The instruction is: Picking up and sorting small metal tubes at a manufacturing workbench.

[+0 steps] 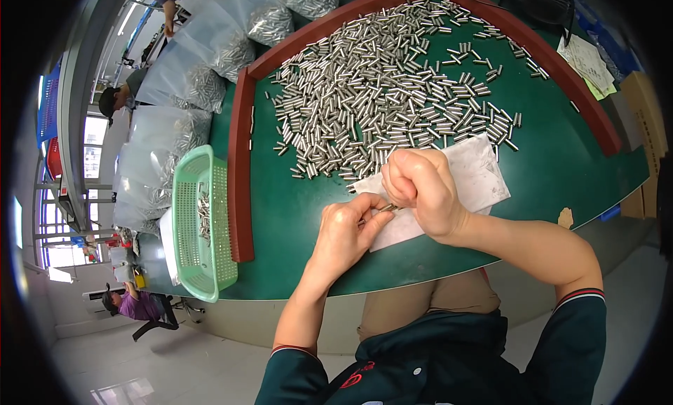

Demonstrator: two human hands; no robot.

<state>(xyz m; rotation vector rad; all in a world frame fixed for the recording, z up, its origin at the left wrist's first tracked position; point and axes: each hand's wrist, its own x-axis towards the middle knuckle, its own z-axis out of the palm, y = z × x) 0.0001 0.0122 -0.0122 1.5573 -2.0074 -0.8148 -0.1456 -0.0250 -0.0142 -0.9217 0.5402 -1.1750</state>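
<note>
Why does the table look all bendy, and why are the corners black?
In the head view, the fisheye lens bends the red table rim into a curve and leaves the corners black. The metal pins glint under bright light. The left hand and right hand look sharp; the windows at far left are washed out.

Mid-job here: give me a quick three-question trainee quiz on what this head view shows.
1. True or false: the green basket sits to the left of the red rail.
2. What lies under the right hand? A) white cloth B) cardboard C) bare floor
3. Fill in: both the right hand and the left hand pinch a small metal ____, like those in the pile of metal pins.

Key: 1 true; 2 A; 3 pin.
</note>
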